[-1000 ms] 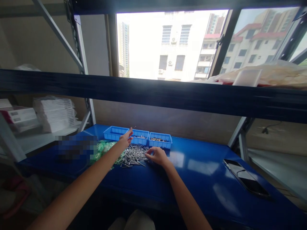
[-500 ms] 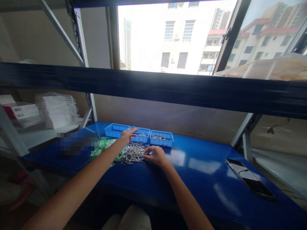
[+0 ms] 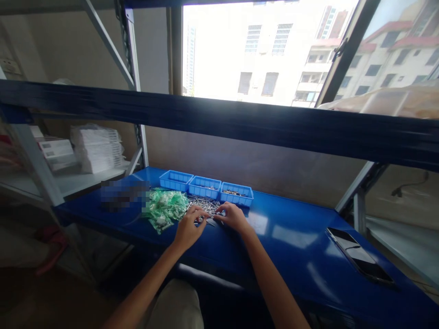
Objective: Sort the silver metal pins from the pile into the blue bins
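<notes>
A heap of small metal screws (image 3: 205,204) lies on the blue bench (image 3: 291,246), in front of three shallow blue trays (image 3: 205,186). My left hand (image 3: 188,225) rests on the near left side of the heap, fingers bent and reaching into the screws. My right hand (image 3: 233,215) sits on the heap's right side, fingers curled down among the screws. What either hand pinches is too small to make out. The middle and right trays hold a few screws; the left tray (image 3: 175,180) looks bare.
A pile of green plastic bags (image 3: 165,205) lies left of the screws. A black phone (image 3: 359,262) lies at the bench's right end. A dark shelf beam (image 3: 219,121) crosses overhead. White packets (image 3: 96,148) sit on a side shelf at left.
My left hand has drawn back from the middle tray down onto the screw heap. My right hand stayed at the heap. The camera view shifted left and downward.
</notes>
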A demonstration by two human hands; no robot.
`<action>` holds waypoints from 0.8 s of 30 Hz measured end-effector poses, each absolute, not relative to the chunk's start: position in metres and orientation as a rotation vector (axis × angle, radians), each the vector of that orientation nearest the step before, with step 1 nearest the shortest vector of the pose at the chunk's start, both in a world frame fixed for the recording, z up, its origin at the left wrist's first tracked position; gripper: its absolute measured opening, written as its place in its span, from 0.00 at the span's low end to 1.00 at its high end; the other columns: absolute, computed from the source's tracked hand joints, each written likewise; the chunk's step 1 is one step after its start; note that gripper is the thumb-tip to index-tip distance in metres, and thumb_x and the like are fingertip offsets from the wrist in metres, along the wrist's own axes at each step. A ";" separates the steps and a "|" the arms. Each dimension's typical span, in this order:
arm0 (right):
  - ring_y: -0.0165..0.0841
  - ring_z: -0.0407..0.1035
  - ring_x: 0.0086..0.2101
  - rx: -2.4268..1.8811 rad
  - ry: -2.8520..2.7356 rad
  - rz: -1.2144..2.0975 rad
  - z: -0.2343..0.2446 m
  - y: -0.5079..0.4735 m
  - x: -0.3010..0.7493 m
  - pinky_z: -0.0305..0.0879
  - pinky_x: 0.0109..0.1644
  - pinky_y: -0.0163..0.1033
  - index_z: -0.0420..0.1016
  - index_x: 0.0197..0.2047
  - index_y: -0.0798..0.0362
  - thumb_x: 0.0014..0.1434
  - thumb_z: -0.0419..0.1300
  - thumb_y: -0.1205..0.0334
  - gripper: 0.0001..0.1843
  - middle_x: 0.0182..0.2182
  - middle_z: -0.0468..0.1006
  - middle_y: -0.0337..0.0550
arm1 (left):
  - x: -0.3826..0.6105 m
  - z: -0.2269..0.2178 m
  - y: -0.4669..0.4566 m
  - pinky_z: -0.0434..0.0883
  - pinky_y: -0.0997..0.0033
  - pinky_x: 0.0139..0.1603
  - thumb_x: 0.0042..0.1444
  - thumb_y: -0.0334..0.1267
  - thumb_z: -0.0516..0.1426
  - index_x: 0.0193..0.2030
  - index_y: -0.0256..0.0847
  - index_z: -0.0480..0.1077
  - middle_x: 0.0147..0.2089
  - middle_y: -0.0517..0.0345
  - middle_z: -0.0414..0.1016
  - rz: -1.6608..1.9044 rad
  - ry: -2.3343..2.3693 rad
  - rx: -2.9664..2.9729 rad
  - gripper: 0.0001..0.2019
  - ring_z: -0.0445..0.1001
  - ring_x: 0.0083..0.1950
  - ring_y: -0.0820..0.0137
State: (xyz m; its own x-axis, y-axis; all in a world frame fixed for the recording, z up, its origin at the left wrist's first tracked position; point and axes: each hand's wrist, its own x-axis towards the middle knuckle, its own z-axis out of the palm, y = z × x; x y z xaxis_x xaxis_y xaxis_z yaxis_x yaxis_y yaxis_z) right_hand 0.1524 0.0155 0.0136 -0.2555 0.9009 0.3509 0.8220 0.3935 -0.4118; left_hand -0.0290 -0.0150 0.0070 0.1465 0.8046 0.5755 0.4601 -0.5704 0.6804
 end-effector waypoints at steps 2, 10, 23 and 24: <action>0.30 0.67 0.29 -1.492 -2.102 0.224 0.011 0.016 0.154 0.58 0.30 0.33 0.76 0.34 0.50 0.48 0.61 0.52 0.13 0.33 0.73 0.41 | -0.032 0.004 -0.023 0.67 0.72 0.34 0.53 0.34 0.50 0.33 0.43 0.71 0.38 0.57 0.67 1.443 1.307 2.168 0.08 0.68 0.35 0.71; 0.30 0.67 0.30 -1.480 -2.104 0.168 0.006 0.016 0.157 0.60 0.33 0.34 0.76 0.33 0.52 0.53 0.57 0.54 0.12 0.33 0.73 0.42 | -0.030 0.002 -0.019 0.65 0.64 0.47 0.51 0.33 0.51 0.31 0.41 0.70 0.36 0.55 0.65 1.408 1.310 2.279 0.07 0.67 0.43 0.66; 0.30 0.69 0.29 -1.522 -1.880 0.119 0.004 0.018 0.147 0.60 0.33 0.34 0.73 0.35 0.51 0.58 0.49 0.52 0.15 0.35 0.74 0.42 | -0.029 0.000 -0.025 0.64 0.62 0.47 0.51 0.31 0.51 0.30 0.42 0.69 0.35 0.56 0.67 1.305 1.181 2.386 0.07 0.67 0.40 0.67; 0.31 0.69 0.29 -1.535 -1.862 0.120 0.004 0.019 0.146 0.60 0.32 0.34 0.73 0.35 0.51 0.58 0.49 0.52 0.16 0.34 0.75 0.41 | -0.030 0.001 -0.026 0.64 0.62 0.47 0.51 0.31 0.51 0.30 0.42 0.69 0.35 0.56 0.67 1.308 1.171 2.386 0.07 0.67 0.40 0.67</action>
